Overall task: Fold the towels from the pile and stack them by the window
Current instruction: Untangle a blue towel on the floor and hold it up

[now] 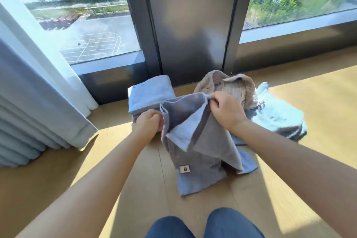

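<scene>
A blue-grey towel with a small square label hangs between my hands, its lower end resting on the wooden floor. My left hand grips its left top edge. My right hand pinches the right top corner, held a little higher. Behind my left hand sits a stack of folded light blue towels against the window frame. To the right lies the unfolded pile: a beige striped towel on top of a pale blue towel.
A dark window frame and pillar rise straight ahead. White and grey curtains hang at the left down to the floor. My knees in blue trousers show at the bottom edge. Sunlit wooden floor stretches to the right.
</scene>
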Available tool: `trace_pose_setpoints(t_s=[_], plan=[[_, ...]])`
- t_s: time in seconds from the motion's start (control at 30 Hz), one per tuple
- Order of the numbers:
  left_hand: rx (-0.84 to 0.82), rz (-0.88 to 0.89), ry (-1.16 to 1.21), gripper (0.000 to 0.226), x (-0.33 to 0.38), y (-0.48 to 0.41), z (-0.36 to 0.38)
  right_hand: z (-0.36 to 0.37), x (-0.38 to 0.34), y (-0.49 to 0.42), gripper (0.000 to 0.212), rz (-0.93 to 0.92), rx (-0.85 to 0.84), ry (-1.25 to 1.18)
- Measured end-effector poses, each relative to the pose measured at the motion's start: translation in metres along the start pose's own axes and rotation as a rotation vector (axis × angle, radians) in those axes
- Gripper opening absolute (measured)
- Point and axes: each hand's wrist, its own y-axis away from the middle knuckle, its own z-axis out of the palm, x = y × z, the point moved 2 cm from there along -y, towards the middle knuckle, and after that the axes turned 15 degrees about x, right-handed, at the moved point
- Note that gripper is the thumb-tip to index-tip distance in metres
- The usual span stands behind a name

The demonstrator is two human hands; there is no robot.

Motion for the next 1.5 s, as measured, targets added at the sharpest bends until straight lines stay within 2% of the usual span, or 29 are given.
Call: trace_pose_setpoints(t_s=[0.1, 0.23, 0.37, 0.53, 0.67, 0.77, 0.9, 0.97, 1.13, 1.23, 1.3, 1.37, 1.4, 1.5], plan=[[-0.139, -0.077, -0.078, 0.029, -0.043, 0.019, 0.004, 0.049, 0.025, 0.034, 0.027, 0.1, -0.241, 0.053], [-0.19, -0.129, -0.219, 0.021, -0.093, 0.02, 0.013, 0.072, 0.051, 0.064, 0.031, 0.201, -0.355, 0.137], [-0.177, -0.078, -0.344, 0.01, -0.114, 0.013, 0.028, 0.073, 0.071, 0.075, 0.032, 0.23, -0.413, 0.197], [-0.168, 0.076, -0.453, 0.053, -0.125, 0.006, 0.057, 0.085, 0.074, 0.085, 0.025, 0.169, -0.392, 0.21], [-0.161, 0.143, -0.522, 0.053, -0.133, 0.001, 0.072, 0.112, 0.058, 0.107, 0.025, 0.045, -0.515, 0.227], [-0.091, 0.159, -0.53, 0.036, -0.137, -0.003, 0.073, 0.136, 0.048, 0.12, 0.029, -0.005, -0.619, 0.285], [-0.039, 0.205, -0.464, 0.024, -0.143, -0.006, 0.071, 0.151, 0.05, 0.128, 0.039, 0.02, -0.629, 0.399], [-0.039, 0.21, -0.396, 0.022, -0.142, -0.002, 0.07, 0.155, 0.055, 0.131, 0.041, -0.027, -0.631, 0.463], [0.01, 0.173, -0.231, 0.013, -0.134, 0.009, 0.065, 0.158, 0.059, 0.122, 0.027, -0.177, -0.678, 0.568], [-0.058, 0.258, -0.214, 0.024, -0.124, 0.011, 0.067, 0.147, 0.061, 0.12, 0.023, -0.135, -0.626, 0.532], [-0.096, 0.233, -0.209, 0.026, -0.116, 0.012, 0.067, 0.137, 0.061, 0.124, 0.015, 0.039, -0.453, 0.331], [-0.091, 0.126, -0.189, 0.03, -0.107, 0.013, 0.065, 0.125, 0.054, 0.129, 0.005, 0.201, -0.244, 0.087], [-0.084, 0.064, -0.175, 0.031, -0.103, 0.013, 0.062, 0.12, 0.049, 0.131, 0.011, 0.237, -0.184, 0.003], [-0.144, -0.121, -0.085, 0.026, -0.093, 0.011, 0.057, 0.109, 0.03, 0.135, 0.012, 0.172, -0.145, -0.113]])
